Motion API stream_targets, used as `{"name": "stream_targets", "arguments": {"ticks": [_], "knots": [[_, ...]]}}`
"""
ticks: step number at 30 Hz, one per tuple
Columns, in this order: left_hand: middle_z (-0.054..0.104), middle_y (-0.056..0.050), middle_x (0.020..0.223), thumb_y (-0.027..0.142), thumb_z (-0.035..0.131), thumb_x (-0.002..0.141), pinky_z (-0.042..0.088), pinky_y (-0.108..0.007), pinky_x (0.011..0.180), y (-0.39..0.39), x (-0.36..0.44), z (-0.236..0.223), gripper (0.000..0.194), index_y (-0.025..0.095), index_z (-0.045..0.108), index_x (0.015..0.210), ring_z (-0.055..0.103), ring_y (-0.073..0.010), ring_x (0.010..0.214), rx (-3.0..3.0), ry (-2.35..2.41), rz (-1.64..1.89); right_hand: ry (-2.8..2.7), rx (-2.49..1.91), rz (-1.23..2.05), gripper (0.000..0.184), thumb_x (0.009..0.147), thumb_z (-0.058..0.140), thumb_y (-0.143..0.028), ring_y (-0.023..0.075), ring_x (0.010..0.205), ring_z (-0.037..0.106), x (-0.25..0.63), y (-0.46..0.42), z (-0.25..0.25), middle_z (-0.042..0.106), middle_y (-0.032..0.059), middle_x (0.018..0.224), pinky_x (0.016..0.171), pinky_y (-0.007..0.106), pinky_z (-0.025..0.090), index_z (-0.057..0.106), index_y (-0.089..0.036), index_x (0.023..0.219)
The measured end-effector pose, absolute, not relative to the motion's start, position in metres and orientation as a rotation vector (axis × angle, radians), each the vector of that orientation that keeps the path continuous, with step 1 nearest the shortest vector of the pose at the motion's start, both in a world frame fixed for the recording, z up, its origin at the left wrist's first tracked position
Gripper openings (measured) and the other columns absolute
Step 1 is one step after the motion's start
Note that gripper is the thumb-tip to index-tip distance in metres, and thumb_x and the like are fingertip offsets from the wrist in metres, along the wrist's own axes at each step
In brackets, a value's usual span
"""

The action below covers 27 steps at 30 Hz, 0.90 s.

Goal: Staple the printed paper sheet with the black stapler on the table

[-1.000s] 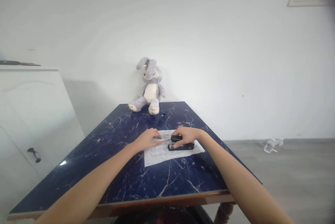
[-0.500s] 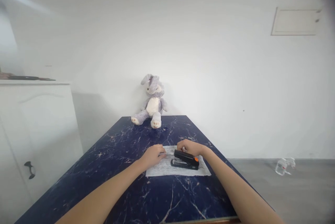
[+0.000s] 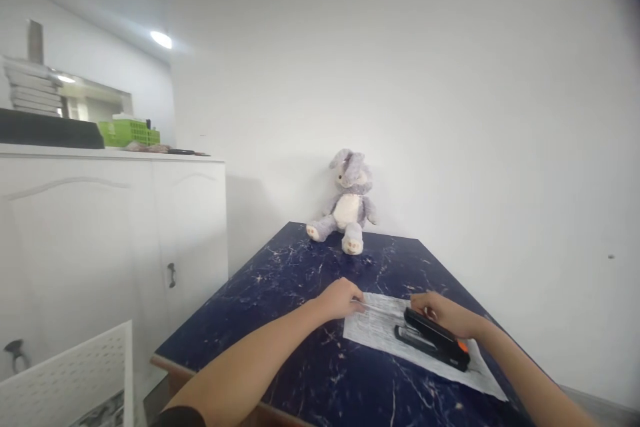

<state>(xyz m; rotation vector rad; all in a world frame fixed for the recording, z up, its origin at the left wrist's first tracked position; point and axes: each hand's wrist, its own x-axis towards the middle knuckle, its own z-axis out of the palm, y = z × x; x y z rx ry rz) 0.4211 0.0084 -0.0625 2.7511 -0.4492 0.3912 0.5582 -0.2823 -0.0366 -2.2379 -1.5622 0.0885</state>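
Observation:
A printed sheet of paper [image 3: 367,330] lies on the dark blue marbled table [image 3: 320,374]. Resting on it at a slant is a black stapler [image 3: 435,340] with an orange patch at its near end; its top arm is raised from the base. My left hand [image 3: 341,298] is closed at the sheet's far left corner, pinching the paper between thumb and fingers. Just behind the stapler, my right hand [image 3: 447,315] has its fingers curled together over the sheet's far edge. What those fingertips hold, if anything, is hidden.
A grey plush rabbit [image 3: 350,204] sits at the table's far end against the wall. To the left stand white cabinets [image 3: 100,234] with a green basket [image 3: 130,132] on top. A white perforated basket [image 3: 75,360] is at the lower left.
The view has turned left, so the table, rabbit and hands appear farther right, and more cabinet shows. Both hands stay at the sheet, and the stapler still lies on it.

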Motion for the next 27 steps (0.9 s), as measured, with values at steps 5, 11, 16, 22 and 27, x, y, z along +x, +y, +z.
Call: {"name": "stream_targets", "arguments": {"ticks": [5,11,16,22,27], "knots": [[0.073,-0.007,0.107,0.022,0.067,0.081,0.049,-0.032,0.089,0.001,0.409,-0.058,0.03,0.022,0.075,0.11,0.066,-0.0248,0.103,2.827,-0.505,0.494,-1.658,-2.065,0.178,0.011,0.071,0.051,-0.011,0.0158,0.07,0.055,0.545,-0.266,-0.035,0.061,0.0022,0.075,0.065,0.027,0.041,0.058,-0.018,0.069],[0.071,-0.005,0.097,0.03,0.061,0.092,0.046,-0.03,0.08,-0.01,0.415,-0.056,0.015,0.023,0.075,0.095,0.066,-0.0232,0.095,2.762,-0.561,0.426,-1.627,-1.968,0.234,0.025,0.091,0.055,-0.035,0.0145,0.074,0.053,0.535,-0.254,-0.026,0.061,0.0026,0.08,0.071,0.026,0.041,0.063,-0.015,0.078],[0.069,-0.003,0.085,0.025,0.064,0.089,0.042,-0.029,0.073,-0.012,0.418,-0.058,0.011,0.022,0.073,0.082,0.065,-0.0206,0.082,2.732,-0.472,0.41,-1.641,-1.849,0.471,0.055,0.092,0.051,-0.069,0.0138,0.071,0.047,0.521,-0.257,-0.011,0.054,-0.0003,0.076,0.065,0.025,0.037,0.06,-0.015,0.086],[0.067,-0.003,0.087,0.026,0.061,0.09,0.042,-0.028,0.072,-0.012,0.412,-0.058,0.011,0.021,0.068,0.083,0.064,-0.0205,0.084,2.72,-0.497,0.445,-1.8,-1.871,0.551,0.047,0.086,0.066,-0.062,0.0122,0.069,0.046,0.51,-0.254,-0.007,0.05,-0.0031,0.074,0.062,0.023,0.034,0.057,-0.016,0.084],[0.065,-0.003,0.091,0.037,0.058,0.094,0.04,-0.027,0.07,-0.015,0.41,-0.058,0.017,0.022,0.064,0.089,0.063,-0.0209,0.088,2.75,-0.576,0.461,-1.558,-1.878,0.329,0.053,0.099,0.041,-0.062,0.0147,0.071,0.052,0.538,-0.256,-0.023,0.06,0.0022,0.079,0.066,0.026,0.041,0.062,-0.015,0.09]]}}
